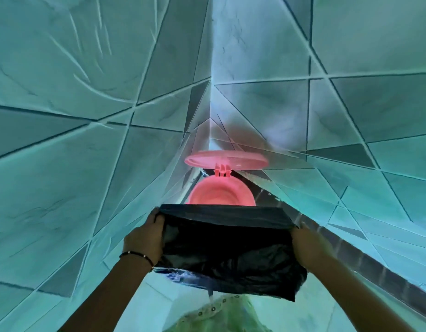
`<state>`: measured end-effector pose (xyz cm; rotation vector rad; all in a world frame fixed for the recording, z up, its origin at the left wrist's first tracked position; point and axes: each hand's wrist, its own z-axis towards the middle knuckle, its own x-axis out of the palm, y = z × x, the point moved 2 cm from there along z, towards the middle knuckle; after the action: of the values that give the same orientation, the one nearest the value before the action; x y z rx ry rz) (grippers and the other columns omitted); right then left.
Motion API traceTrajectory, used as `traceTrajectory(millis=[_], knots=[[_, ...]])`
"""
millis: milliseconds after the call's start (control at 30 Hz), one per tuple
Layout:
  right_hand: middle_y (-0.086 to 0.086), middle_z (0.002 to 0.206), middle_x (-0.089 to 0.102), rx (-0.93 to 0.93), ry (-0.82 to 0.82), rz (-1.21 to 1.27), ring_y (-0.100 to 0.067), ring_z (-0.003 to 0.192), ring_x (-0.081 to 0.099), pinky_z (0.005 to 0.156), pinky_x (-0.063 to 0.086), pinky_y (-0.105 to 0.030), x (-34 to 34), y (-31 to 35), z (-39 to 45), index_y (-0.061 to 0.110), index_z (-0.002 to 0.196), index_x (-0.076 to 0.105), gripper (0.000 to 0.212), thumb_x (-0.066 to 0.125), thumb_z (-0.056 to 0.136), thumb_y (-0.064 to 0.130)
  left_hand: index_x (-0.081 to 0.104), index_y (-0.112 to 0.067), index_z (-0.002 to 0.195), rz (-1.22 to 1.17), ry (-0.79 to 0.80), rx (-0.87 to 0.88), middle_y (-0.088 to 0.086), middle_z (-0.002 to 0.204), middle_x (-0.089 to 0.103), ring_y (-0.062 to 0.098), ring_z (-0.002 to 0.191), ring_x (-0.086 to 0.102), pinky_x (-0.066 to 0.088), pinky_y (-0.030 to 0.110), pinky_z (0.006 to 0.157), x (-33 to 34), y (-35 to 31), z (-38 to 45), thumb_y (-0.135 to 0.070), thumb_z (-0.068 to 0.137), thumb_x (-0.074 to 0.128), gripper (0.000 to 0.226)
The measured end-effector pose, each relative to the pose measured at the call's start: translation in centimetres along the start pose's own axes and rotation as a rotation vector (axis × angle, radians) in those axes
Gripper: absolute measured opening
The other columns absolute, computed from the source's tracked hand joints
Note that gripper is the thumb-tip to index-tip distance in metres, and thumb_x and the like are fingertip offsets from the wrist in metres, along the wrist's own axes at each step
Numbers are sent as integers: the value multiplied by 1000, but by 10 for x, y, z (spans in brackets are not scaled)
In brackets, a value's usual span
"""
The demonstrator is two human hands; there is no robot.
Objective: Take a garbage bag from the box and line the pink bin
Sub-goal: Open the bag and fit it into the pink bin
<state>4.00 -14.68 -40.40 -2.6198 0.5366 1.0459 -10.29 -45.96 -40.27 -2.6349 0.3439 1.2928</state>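
A black garbage bag (227,248) is stretched open between both hands in the lower middle of the head view. My left hand (145,238) grips its left edge and my right hand (311,245) grips its right edge, fingers curled over the rim. Just beyond the bag stands the pink bin (221,194) in a corner, its round mouth open. The pink lid (226,160) is tipped up on its hinge at the back. The bag hides the bin's near rim. No box is in view.
Tiled walls (87,116) with dark grout lines close in on the left and right and meet behind the bin. A dark shiny strip (350,250) runs along the right wall's base. My green clothing (221,315) shows at the bottom.
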Motion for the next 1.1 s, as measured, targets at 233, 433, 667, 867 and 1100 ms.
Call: traceTrajectory(millis=[233, 433, 667, 867, 1100], knots=[[-12, 96, 62, 134, -132, 192, -34, 87, 65, 64, 43, -31, 0, 17, 39, 9, 87, 63, 18, 47, 84, 1, 28, -19, 138, -105, -110, -131, 9, 135, 47, 37, 100, 61, 49, 41, 79, 9, -5, 27, -21, 87, 50, 55], [-8, 75, 53, 133, -201, 267, -34, 76, 63, 61, 41, -31, 4, 27, 58, 14, 72, 47, 16, 49, 83, 2, 30, -16, 132, -168, -156, -189, 17, 103, 63, 39, 92, 62, 48, 41, 74, 17, -8, 37, -16, 84, 54, 54], [-13, 96, 68, 115, -37, 180, -32, 87, 65, 68, 47, -34, 35, 37, 91, 8, 103, 60, 21, 45, 88, 7, 8, -21, 145, -87, -16, -186, 12, 101, 64, 31, 93, 63, 49, 36, 74, 63, -4, 69, -22, 88, 52, 72], [-6, 100, 66, 21, 240, 52, -29, 95, 63, 78, 52, -36, 68, 21, 112, 18, 112, 56, 32, 45, 82, 15, 12, -25, 144, 11, 172, -172, 11, 107, 62, 29, 97, 61, 47, 34, 75, 94, 4, 80, -18, 88, 48, 67], [-6, 108, 67, -67, 342, 134, -26, 92, 65, 74, 57, -34, 71, 2, 124, 30, 127, 50, 46, 48, 83, 18, 15, -31, 143, 57, 281, -135, 8, 103, 62, 27, 88, 59, 48, 33, 74, 100, 5, 84, -23, 86, 53, 68]])
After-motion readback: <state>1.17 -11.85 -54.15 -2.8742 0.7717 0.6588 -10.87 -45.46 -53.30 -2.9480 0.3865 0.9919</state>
